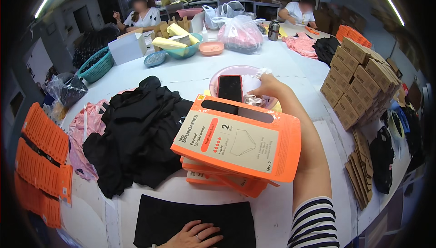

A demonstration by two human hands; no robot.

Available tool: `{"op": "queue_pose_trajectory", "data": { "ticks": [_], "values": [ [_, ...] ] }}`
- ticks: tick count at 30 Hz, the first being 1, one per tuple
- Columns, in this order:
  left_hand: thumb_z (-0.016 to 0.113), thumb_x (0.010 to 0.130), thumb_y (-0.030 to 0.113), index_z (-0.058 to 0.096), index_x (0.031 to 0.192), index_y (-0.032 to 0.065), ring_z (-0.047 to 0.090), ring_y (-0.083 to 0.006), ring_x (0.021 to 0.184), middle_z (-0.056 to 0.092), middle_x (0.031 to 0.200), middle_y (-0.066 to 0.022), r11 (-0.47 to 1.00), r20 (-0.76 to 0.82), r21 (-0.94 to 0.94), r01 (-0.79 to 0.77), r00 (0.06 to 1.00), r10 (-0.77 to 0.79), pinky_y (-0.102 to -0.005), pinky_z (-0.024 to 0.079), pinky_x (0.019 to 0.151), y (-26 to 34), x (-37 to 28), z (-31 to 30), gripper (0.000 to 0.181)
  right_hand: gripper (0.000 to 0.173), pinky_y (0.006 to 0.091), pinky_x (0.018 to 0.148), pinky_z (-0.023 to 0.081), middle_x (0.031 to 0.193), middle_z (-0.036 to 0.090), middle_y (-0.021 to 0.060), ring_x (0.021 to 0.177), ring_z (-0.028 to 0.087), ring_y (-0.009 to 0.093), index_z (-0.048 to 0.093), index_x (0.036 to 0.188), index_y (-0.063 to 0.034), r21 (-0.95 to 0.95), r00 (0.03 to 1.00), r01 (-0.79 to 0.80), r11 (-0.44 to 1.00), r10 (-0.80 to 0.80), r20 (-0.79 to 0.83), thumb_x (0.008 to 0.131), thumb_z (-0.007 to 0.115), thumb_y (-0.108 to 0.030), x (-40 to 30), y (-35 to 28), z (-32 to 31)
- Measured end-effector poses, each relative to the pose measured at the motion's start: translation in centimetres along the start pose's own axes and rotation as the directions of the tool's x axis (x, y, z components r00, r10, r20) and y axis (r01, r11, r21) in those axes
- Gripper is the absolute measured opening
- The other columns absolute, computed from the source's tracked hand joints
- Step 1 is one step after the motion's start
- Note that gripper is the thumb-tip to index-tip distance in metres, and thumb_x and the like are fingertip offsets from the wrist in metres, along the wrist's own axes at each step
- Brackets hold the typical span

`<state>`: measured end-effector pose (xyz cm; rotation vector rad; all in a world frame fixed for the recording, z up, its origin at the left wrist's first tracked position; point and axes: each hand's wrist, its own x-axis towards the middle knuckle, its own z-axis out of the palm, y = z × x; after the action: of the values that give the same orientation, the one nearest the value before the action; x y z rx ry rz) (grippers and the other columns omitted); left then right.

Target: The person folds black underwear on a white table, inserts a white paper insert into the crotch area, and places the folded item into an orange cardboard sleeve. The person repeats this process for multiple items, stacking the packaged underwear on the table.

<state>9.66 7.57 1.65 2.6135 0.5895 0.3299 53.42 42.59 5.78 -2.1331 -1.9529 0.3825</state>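
My left hand (pixel 194 235) lies flat, fingers slightly spread, on a folded black garment (pixel 194 214) at the near table edge. Beyond the stack of orange boxes, my right hand (pixel 270 86) reaches into a pink plastic basin (pixel 215 77). Its fingers are among small white pieces (pixel 256 100) there; whether they grip any is unclear. A phone in a red case (pixel 229 87) leans at the basin's near side. The top orange-and-beige underwear box (pixel 235 139) has a cut-out window and rests on several similar boxes (pixel 221 176).
A heap of black garments (pixel 143 139) covers pink cloth (pixel 90 118) at left. Orange packaging (pixel 42 169) lines the left edge. Brown cartons (pixel 354 84) are stacked at right, near flat cardboard pieces (pixel 359 173). Two people (pixel 144 18) sit across the table, beyond plastic bags (pixel 240 35).
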Motion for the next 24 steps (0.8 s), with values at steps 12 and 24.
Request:
{"op": "queue_pose_trajectory", "data": {
  "ticks": [12, 24],
  "values": [
    [0.070, 0.092, 0.029, 0.067, 0.126, 0.0107, 0.052, -0.0309, 0.132, 0.060, 0.136, -0.0130, 1.000, -0.007, -0.025, 0.006, 1.000, -0.006, -0.0513, 0.036, 0.116, -0.2, -0.1, 0.3, 0.039, 0.066, 0.0412, 0.087, 0.058, 0.120, 0.071, 0.0256, 0.106, 0.071, 0.032, 0.065, 0.125, 0.0105, 0.673, 0.993, -0.020, 0.739, 0.095, -0.075, 0.083, 0.086, -0.036, -0.6, 1.4, -0.1],
    [0.070, 0.092, 0.030, 0.067, 0.126, 0.0108, 0.052, -0.0307, 0.132, 0.060, 0.136, -0.0128, 1.000, -0.021, -0.016, -0.009, 1.000, 0.008, -0.0510, 0.036, 0.116, -0.3, -0.1, 0.2, 0.039, 0.047, 0.0352, 0.083, 0.056, 0.105, 0.072, 0.0158, 0.093, 0.071, 0.022, 0.066, 0.122, 0.0082, 0.881, 0.976, 0.115, 0.458, 0.116, -0.187, 0.085, 0.081, -0.017, -3.0, -0.4, -3.4]
  ]
}}
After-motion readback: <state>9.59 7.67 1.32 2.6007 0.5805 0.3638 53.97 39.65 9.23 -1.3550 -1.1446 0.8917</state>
